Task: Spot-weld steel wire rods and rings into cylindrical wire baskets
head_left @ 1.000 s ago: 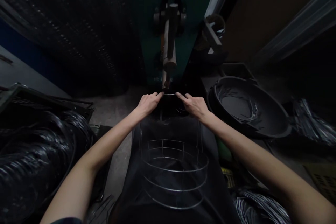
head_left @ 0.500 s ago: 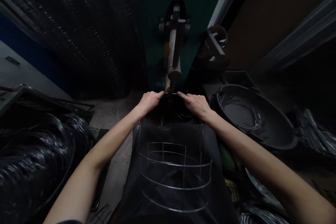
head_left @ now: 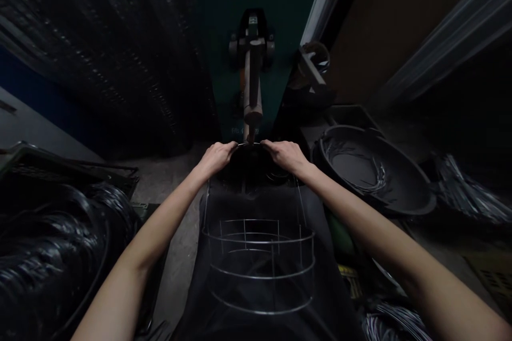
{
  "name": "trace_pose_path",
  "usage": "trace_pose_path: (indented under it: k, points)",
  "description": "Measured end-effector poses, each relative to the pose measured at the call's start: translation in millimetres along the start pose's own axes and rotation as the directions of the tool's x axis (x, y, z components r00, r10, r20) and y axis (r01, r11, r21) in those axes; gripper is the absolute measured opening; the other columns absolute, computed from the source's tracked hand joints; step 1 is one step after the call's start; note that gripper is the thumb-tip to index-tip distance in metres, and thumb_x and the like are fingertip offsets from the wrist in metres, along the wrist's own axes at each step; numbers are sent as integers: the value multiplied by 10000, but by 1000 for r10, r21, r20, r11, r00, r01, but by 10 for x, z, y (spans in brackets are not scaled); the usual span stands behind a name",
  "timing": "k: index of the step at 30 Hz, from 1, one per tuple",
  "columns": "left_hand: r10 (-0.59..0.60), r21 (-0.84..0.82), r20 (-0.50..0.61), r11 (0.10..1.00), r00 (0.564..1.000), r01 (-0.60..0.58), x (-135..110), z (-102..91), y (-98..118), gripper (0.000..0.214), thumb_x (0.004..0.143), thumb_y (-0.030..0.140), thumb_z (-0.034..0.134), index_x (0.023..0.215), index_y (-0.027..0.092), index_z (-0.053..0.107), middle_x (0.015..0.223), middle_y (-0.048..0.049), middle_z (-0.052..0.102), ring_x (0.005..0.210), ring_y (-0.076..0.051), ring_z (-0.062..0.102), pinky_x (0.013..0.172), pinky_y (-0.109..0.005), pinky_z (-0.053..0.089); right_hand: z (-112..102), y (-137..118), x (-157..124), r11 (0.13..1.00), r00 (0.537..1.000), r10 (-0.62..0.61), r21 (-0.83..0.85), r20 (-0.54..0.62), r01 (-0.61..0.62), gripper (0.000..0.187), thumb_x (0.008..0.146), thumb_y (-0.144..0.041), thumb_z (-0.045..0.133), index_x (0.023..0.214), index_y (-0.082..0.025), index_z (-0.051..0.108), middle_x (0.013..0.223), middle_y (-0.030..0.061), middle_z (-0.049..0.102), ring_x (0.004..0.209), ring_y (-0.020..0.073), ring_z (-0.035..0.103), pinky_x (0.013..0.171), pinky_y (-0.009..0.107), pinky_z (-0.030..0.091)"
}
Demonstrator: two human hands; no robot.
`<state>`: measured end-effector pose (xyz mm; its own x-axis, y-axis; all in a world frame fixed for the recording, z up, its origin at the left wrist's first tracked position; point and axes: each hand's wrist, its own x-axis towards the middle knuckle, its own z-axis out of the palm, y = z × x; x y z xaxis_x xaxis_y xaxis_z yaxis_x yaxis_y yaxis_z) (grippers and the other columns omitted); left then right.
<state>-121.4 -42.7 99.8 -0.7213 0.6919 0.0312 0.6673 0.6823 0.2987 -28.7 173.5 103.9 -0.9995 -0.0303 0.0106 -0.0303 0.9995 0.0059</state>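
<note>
Both hands grip the far edge of a wire frame [head_left: 262, 277] made of thin metal rings and cross wires; its near rings rest over my lap. My left hand [head_left: 218, 159] is closed on the wire to the left of a machine's lower electrode [head_left: 247, 132]. On the other side, my right hand [head_left: 287, 156] pinches the same wire. Between the hands, the wire lies at the tip of that lower rod. Above it points the upper cylindrical arm [head_left: 253, 85] of the green machine [head_left: 224, 5]. The fingertips are partly hidden in shadow.
A round black basin [head_left: 408, 186] with wire rings stands to the right, beside a bundle of wires [head_left: 472, 192]. Many dark wire rings [head_left: 52, 245] fill a container at left. More wires [head_left: 394, 322] lie low at right. Stacked wire mesh [head_left: 160, 53] rises at back left.
The view has shifted, so the machine and basin appear further left. Near rings of the wire frame have turned slightly between the arms. Both hands keep their hold.
</note>
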Motion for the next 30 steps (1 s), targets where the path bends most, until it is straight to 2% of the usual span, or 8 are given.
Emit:
trace_pose_path:
  k: [8,14,22,24,26,30]
  points:
    - [22,3,-45,1000,999,-22,37,92,-107,369,966,421,369,1106,228,650,834,-69,718,693,-183,649,636,-251,421,-23,-12,49,997,999,35,67,1,-35,375,988,-393,298,1168,-248,594,965,83,713,784,204,653,570,260,320]
    - [-33,37,-39,999,999,34,-16,71,-20,371,972,400,359,1101,210,651,872,-104,721,756,-220,671,650,-270,425,-19,18,64,995,999,33,94,6,-34,346,988,-387,324,1106,-235,612,924,73,711,757,182,640,563,250,290]
    - [-31,35,-39,999,999,32,16,112,89,367,975,402,352,1102,223,647,916,-102,727,799,-229,679,657,-273,427,43,102,30,991,997,73,117,-7,-72,360,981,-412,338,1092,-228,626,892,72,714,741,199,640,573,259,317]
    - [-30,25,-35,999,999,31,33,124,87,363,974,398,359,1103,223,650,916,-102,729,802,-229,679,659,-271,425,38,119,15,980,996,90,181,-9,-86,362,980,-412,347,1072,-219,640,898,71,714,758,197,640,595,257,344]
    - [-37,19,-41,999,998,37,60,136,76,363,971,397,372,1086,211,662,891,-103,729,773,-225,676,650,-267,421,33,176,-25,946,995,96,312,3,-92,361,979,-399,362,1041,-199,656,922,73,713,800,185,638,648,248,382]
    - [-29,29,-83,999,996,31,115,149,100,348,961,349,399,1078,167,673,855,-114,724,739,-213,668,651,-261,422,93,369,-285,789,989,80,598,123,-138,363,971,-356,370,1020,-156,670,958,76,706,864,161,627,759,236,422]
